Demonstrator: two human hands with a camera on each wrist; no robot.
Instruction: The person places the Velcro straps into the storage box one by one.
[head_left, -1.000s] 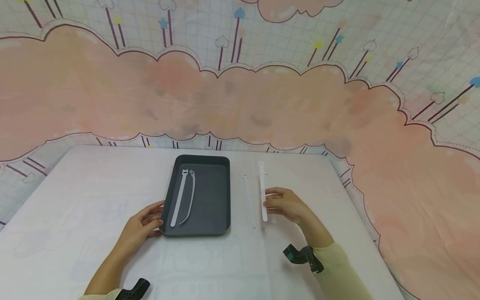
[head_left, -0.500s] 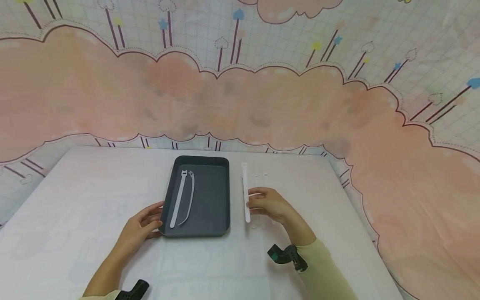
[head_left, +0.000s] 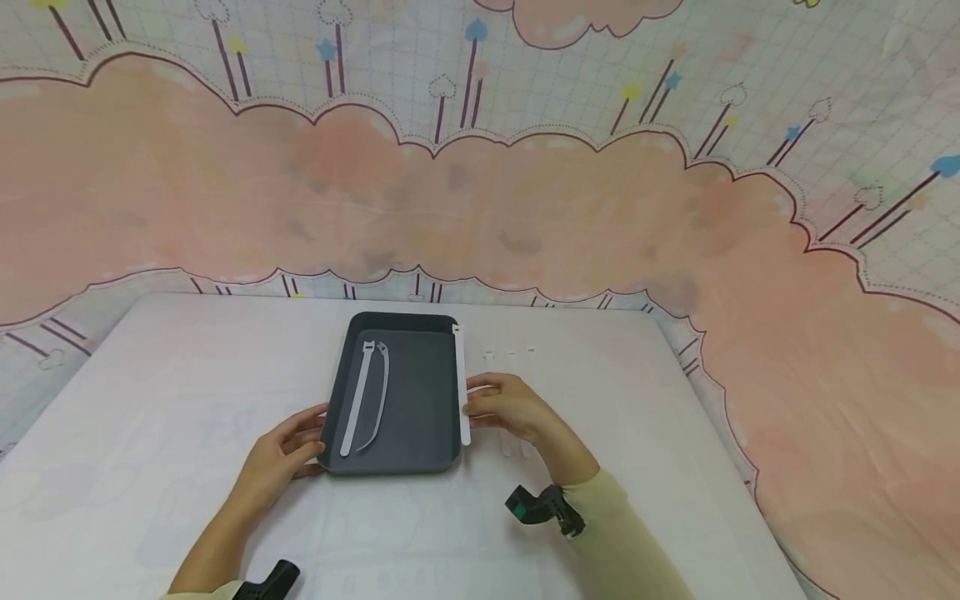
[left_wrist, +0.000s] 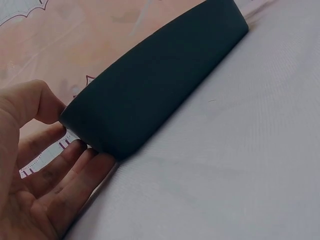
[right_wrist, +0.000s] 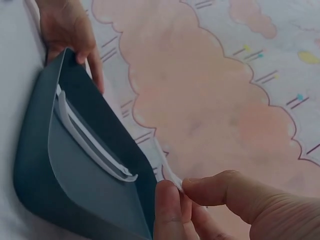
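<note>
A dark grey rectangular tray lies on the white table. My left hand holds its near left corner, thumb and fingers against the wall, as the left wrist view also shows. Inside the tray, on its left half, are two slim white plastic strips: a straight one with a notched head and a curved one. My right hand pinches another long white plastic strip between thumb and fingers. Held lengthwise, this strip overlaps the tray's right rim in the head view. The right wrist view shows the pinch from behind.
Several faint white strips lie on the white table right of the tray, partly behind my right hand. A cloud-patterned cloth hangs beyond the table's far edge. Black wrist cameras sit on both sleeves.
My right hand has moved left with the white strip, from over the strips on the table to the tray's right rim. The left hand and tray have stayed put.
</note>
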